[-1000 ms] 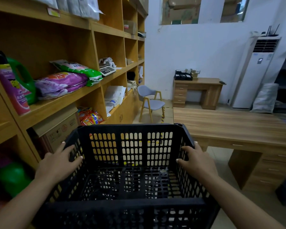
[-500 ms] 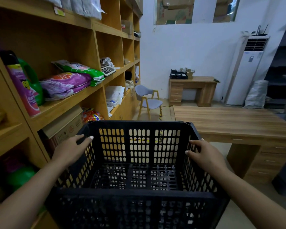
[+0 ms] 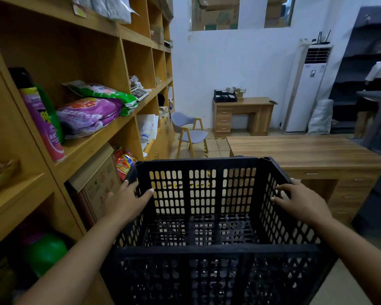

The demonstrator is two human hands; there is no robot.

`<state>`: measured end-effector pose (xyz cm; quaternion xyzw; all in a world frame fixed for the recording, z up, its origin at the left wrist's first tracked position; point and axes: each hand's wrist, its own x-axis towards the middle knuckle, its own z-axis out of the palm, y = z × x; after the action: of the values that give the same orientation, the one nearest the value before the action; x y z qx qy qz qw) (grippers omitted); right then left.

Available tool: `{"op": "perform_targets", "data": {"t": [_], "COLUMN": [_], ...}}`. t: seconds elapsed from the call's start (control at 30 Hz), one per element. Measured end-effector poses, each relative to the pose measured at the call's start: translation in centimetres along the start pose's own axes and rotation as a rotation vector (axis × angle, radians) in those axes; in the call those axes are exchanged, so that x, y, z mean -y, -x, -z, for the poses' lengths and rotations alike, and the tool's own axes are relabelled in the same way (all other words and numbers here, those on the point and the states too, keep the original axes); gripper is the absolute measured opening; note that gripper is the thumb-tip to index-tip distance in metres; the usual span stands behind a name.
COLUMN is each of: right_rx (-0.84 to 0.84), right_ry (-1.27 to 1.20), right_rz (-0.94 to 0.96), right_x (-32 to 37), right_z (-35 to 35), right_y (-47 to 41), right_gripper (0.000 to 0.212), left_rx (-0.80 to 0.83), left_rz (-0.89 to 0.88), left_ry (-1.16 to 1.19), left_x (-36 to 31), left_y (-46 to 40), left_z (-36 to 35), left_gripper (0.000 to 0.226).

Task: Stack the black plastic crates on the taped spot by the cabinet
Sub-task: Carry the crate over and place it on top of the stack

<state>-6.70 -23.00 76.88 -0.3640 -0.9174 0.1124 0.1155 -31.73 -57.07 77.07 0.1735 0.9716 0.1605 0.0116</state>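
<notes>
I carry a black perforated plastic crate [image 3: 205, 194] in front of me, off the floor, and nothing lies inside it. My left hand [image 3: 125, 199] grips its left rim, thumb inside the crate, fingers over the outer wall. My right hand [image 3: 299, 201] grips the right rim the same way. Through the holes of the far wall I see yellow-and-black tape [image 3: 198, 185] on the floor ahead. More of that tape [image 3: 216, 139] shows on the tiles near the chair.
A tall wooden shelf cabinet [image 3: 92, 146] with detergent bags and bottles runs along my left. A long wooden desk [image 3: 304, 150] stands to the right. Ahead are a grey chair [image 3: 189, 133], a small desk [image 3: 242, 115] and a standing air conditioner [image 3: 306, 89]. A person [image 3: 374, 89] stands far right.
The view has moved forward and swung right along the cabinet with the crate. Both hands keep the same hold on the rims. A person has come into view at far right.
</notes>
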Motion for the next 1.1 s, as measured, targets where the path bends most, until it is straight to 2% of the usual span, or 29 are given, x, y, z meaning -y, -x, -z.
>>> {"op": "perform_targets", "data": {"t": [0.1, 0.23, 0.4, 0.5, 0.7, 0.9, 1.1], "right_rx": [0.008, 0.039, 0.114, 0.124, 0.086, 0.060, 0.034], "right_ry": [0.039, -0.028, 0.071, 0.029, -0.066, -0.130, -0.113], "right_rz": [0.011, 0.032, 0.064, 0.070, 0.066, 0.034, -0.004], "right_x": [0.2, -0.4, -1.7, -1.4, -1.5, -0.5, 1.2], "right_z": [0.2, 1.2, 1.5, 1.7, 1.8, 1.7, 1.6], "right_y": [0.4, 0.8, 3.1, 3.8, 3.8, 3.5, 3.0], "right_gripper": [0.055, 0.064, 0.073, 0.075, 0.074, 0.059, 0.051], "left_rx": [0.022, 0.066, 0.068, 0.085, 0.035, 0.082, 0.040], "left_rz": [-0.021, -0.037, -0.021, -0.035, -0.026, -0.052, -0.121], "left_ry": [-0.031, -0.063, -0.167, -0.144, -0.002, 0.047, 0.052], "left_x": [0.2, 0.5, 2.3, 2.7, 2.7, 3.0, 3.4], "left_y": [0.1, 0.8, 2.4, 3.2, 2.8, 1.0, -1.0], "left_z": [0.0, 0.6, 1.1, 0.7, 0.6, 1.5, 2.0], "left_gripper": [0.074, 0.081, 0.093, 0.095, 0.084, 0.070, 0.064]}}
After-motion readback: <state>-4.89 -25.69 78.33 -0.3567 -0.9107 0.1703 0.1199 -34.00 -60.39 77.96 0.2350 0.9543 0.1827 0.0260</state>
